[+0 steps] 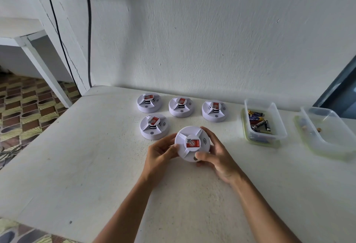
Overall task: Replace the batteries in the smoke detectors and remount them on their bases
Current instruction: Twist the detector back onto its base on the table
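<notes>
1. Holding one smoke detector (193, 143) in both hands just above the bench (96, 146), face up, red-and-white label on top.
2. Left hand (160, 151): fingers curled round the detector's left rim, thumb on the upper edge. Right hand (215, 154): fingers wrapped behind the right rim, thumb pressed on the front near the small round button. Both hands grip the same unit.
3. Four other detectors (154, 126) sit on the bench behind it, three in a row near the wall, one just in front of them at the left, all face up.
4. To the right, a clear tub of batteries (259, 122); further right, a second clear tub (327, 133) with only a few small items in it.
5. Step in hand, as judged: opposed grips suggest twisting the body off its base, or back on. Which one cannot be told; no battery bay is showing.
6. Next move likely calls for counter-rotation with the base held firm, then turning the unit over to reach the batteries.
</notes>
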